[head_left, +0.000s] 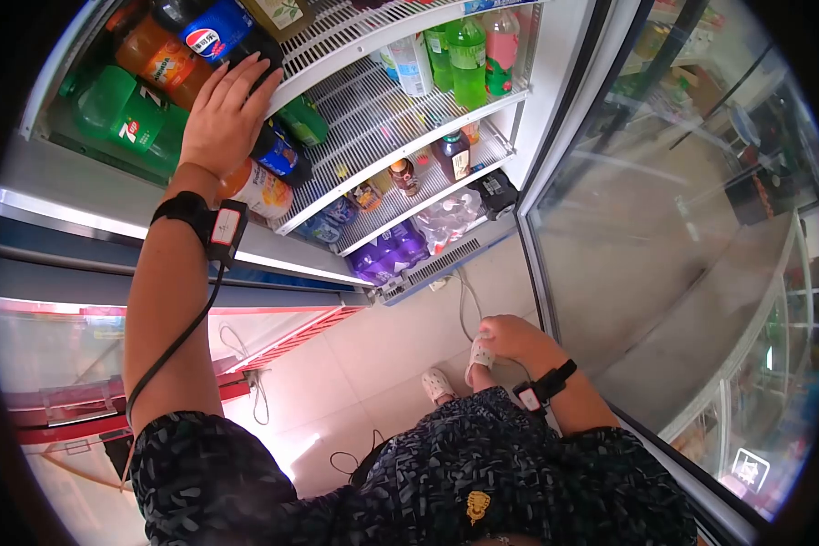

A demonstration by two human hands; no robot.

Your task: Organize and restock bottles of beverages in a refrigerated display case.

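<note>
My left hand (223, 118) reaches to the top left shelf of an open drinks fridge. Its fingers are stretched out and lie against the lower part of a Pepsi bottle (217, 36) with a blue label, by the shelf's front edge. Beside that bottle are an orange Mirinda bottle (162, 62) and a green 7up bottle (129, 126). Below the wrist, an orange drink bottle (257, 187) and another Pepsi bottle (280, 150) lie on the shelf underneath. My right hand (500, 337) hangs low in front of my body with its fingers curled; what they hold, if anything, is hidden.
The glass fridge door (646, 246) stands open on the right. Green bottles (467, 64) stand on a middle shelf, and a purple multipack (388, 253) sits at the bottom. A cable (464, 296) runs over the tiled floor (355, 364). A red-edged cabinet (291, 341) is at left.
</note>
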